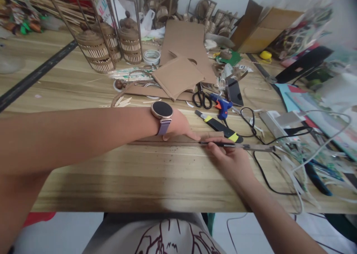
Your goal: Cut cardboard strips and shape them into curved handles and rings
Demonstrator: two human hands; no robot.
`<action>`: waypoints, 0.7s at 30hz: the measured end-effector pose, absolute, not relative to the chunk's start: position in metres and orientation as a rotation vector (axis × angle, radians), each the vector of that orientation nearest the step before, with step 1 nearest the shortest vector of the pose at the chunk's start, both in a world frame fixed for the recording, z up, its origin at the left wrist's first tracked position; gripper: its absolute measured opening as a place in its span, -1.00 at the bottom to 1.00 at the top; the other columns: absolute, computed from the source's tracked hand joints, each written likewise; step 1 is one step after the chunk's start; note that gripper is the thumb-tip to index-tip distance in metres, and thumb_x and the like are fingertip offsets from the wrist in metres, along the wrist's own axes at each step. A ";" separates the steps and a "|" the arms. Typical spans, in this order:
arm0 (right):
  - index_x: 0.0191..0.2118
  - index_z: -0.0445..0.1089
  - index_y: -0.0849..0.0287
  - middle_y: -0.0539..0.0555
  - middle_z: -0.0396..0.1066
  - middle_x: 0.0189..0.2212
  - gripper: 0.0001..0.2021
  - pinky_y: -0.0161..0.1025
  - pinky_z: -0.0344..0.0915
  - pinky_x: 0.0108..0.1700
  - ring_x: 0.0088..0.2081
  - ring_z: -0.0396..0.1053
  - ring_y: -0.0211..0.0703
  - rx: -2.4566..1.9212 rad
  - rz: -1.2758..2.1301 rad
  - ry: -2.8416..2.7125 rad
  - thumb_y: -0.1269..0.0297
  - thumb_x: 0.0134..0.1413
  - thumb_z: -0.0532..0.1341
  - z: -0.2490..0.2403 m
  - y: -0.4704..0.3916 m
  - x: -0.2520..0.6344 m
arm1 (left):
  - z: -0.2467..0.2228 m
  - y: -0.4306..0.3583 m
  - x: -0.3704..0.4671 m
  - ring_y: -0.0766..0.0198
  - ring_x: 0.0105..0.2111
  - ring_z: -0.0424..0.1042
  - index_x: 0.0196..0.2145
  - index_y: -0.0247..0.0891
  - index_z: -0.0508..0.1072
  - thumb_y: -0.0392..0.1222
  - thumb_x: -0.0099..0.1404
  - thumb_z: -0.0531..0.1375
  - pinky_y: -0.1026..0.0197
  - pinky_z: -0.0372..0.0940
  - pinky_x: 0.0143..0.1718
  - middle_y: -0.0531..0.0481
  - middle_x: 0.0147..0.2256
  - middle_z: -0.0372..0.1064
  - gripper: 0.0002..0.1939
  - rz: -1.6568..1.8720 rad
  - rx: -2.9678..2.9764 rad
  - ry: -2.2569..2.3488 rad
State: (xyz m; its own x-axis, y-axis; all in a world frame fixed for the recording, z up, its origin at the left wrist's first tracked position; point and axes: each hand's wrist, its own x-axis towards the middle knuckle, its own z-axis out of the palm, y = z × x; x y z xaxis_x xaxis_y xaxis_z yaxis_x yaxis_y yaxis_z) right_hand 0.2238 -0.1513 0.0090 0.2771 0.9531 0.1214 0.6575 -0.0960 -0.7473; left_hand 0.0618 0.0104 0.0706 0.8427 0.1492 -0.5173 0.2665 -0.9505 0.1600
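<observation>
A narrow strip of brown cardboard (213,134) lies flat on the wooden table (134,179). My left hand (181,127), with a watch on its wrist, rests on the strip with fingers spread and pressing down. Just to its right, my right hand (227,153) is closed around a thin dark pen-like tool (220,144), whose tip points left at the strip's lower edge, close to my left fingertips. Small dark crumbs are scattered on the table below the strip. A black and yellow utility knife (219,127) lies above my right hand.
Scissors (202,99), a blue glue gun (221,106) and a phone (234,92) lie beyond the knife. Cardboard pieces (178,75) sit mid-table, small lantern-like models (93,49) at back left. A power strip (275,125) and tangled cables crowd the right.
</observation>
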 end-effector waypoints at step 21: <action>-0.31 0.47 0.09 0.07 0.56 -0.32 -0.85 -0.16 0.38 -0.21 -0.24 0.48 -0.06 -1.723 0.563 -1.487 0.17 0.09 0.21 0.018 -0.152 0.196 | 0.074 0.011 0.067 0.04 -0.28 0.48 0.30 0.29 0.09 -0.60 -0.17 0.36 0.11 0.29 -0.18 0.01 -0.16 0.57 0.20 -0.952 2.753 0.316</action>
State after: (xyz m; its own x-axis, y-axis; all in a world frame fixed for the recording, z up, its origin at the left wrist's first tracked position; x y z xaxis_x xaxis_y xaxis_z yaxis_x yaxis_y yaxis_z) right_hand 0.1959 -0.1521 0.0182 0.2186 0.9636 0.1537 0.6198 -0.0154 -0.7846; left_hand 0.0667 0.0110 0.0739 0.7680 0.1323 -0.6266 0.2688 -0.9547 0.1279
